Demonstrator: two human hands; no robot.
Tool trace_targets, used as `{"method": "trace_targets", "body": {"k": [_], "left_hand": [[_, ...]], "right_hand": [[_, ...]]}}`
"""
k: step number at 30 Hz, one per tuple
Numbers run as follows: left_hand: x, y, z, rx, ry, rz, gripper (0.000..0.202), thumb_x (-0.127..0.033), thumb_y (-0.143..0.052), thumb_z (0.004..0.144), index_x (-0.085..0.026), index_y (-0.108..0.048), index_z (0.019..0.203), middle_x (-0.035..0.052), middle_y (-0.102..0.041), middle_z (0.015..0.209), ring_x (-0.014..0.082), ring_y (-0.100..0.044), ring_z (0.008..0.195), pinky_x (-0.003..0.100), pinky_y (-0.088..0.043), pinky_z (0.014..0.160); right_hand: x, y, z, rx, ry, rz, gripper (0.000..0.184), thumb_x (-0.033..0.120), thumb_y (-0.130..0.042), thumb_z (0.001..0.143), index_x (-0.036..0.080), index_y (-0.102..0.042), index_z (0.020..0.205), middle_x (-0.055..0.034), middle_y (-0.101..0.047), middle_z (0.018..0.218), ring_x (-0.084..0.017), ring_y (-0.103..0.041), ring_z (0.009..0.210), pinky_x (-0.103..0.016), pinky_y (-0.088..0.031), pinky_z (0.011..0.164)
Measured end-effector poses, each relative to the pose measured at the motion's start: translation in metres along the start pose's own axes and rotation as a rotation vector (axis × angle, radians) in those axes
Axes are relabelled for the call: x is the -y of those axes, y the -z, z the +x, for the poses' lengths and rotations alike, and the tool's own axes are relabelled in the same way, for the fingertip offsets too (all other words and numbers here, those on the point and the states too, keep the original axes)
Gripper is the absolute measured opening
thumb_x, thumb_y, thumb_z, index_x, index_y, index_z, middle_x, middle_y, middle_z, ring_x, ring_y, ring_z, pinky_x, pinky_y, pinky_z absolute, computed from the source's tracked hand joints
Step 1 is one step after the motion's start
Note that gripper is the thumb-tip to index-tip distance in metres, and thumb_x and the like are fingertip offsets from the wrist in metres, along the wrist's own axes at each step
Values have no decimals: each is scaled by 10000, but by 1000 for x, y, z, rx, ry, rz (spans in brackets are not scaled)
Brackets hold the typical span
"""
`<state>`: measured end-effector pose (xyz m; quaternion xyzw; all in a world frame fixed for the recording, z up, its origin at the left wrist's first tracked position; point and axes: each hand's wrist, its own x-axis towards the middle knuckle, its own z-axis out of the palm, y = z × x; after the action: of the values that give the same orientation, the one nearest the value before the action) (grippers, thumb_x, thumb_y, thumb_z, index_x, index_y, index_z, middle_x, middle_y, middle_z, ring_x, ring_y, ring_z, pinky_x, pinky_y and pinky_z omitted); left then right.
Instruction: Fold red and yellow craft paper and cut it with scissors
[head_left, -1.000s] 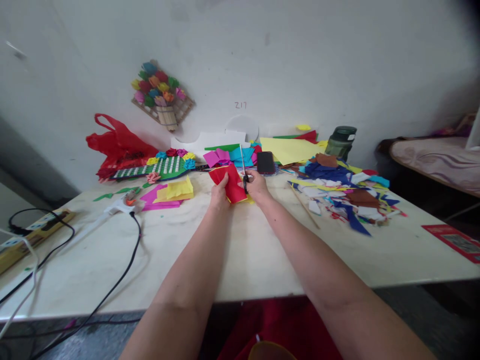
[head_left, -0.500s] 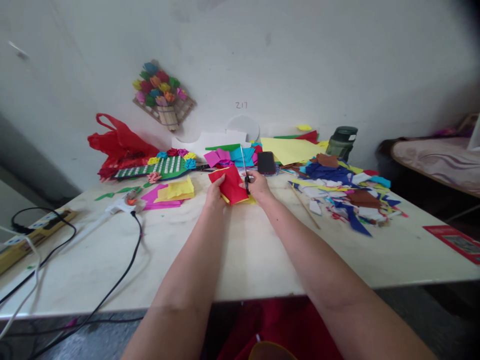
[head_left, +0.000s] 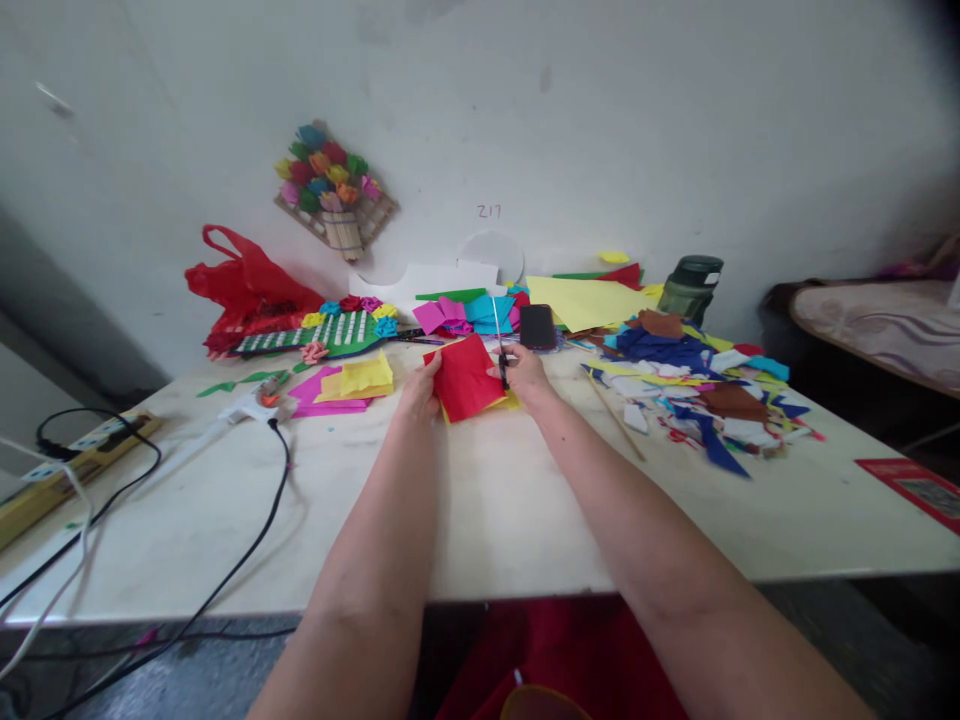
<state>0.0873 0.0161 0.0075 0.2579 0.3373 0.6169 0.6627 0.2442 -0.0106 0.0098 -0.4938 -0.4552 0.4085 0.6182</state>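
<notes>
My left hand (head_left: 421, 388) is closed on the left edge of a red paper (head_left: 469, 378), its thumb on top. Yellow paper (head_left: 513, 400) peeks out beneath the red sheet's lower and right edges. In my right hand (head_left: 526, 378) is a pair of scissors (head_left: 503, 366) with black handles, the blades pointing away toward the wall. The right fingers lie at the red paper's right edge. Left of my hands, yellow paper pieces (head_left: 366, 376) rest on pink paper (head_left: 322, 402).
A phone (head_left: 537, 326) lies behind my right hand. Paper scraps (head_left: 675, 380), a thin stick (head_left: 616, 415) and a dark green bottle (head_left: 691, 286) are to the right. At left are a red plastic bag (head_left: 247, 285), a power strip (head_left: 75, 470) and cables (head_left: 262, 530).
The red paper has turned and now lies squarer between my hands. My left hand has shifted to its left edge. The scissors remain in my right hand.
</notes>
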Motion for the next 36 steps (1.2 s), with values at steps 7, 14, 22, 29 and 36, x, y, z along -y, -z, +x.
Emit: {"method": "trace_targets", "body": {"k": [7,14,22,29,36], "left_hand": [[-4,-4,-2,-192,35,109,47,-114,-570,759,-132,-560,716,50,-628,658,169,-637,658,327,-531,700],[1,-16,1,-408,114,168,136,-44,-469,785,-156,-544,806,21,-584,621,165,-611,613,308,-523,628],[7,-22,4,-266,185,167,179,-157,-374,875,-148,-553,861,34,-607,656,179,-632,700,343,-507,733],[0,-19,-11,112,226,84,378,-505,-584,733,-135,-564,808,103,-656,722,219,-652,743,333,-527,737],[2,-15,-14,122,220,144,59,-114,-607,742,-110,-567,787,84,-654,700,190,-651,660,338,-532,754]], "right_hand": [[4,-5,-5,1,-24,-16,360,144,-695,481,162,-590,825,66,-544,540,-102,-534,517,-230,-446,528],[2,-9,-8,27,-27,-11,371,150,-707,461,160,-592,813,79,-532,504,-84,-509,476,-197,-420,474],[-1,-9,-8,68,-33,-15,368,173,-712,480,162,-590,827,66,-554,539,-85,-522,487,-199,-426,477],[2,-10,-11,84,-49,9,365,130,-708,474,162,-586,817,74,-535,511,-82,-511,477,-199,-423,484],[2,-9,-12,104,-49,25,376,166,-735,475,160,-581,818,70,-537,512,-89,-520,479,-209,-430,487]]}}
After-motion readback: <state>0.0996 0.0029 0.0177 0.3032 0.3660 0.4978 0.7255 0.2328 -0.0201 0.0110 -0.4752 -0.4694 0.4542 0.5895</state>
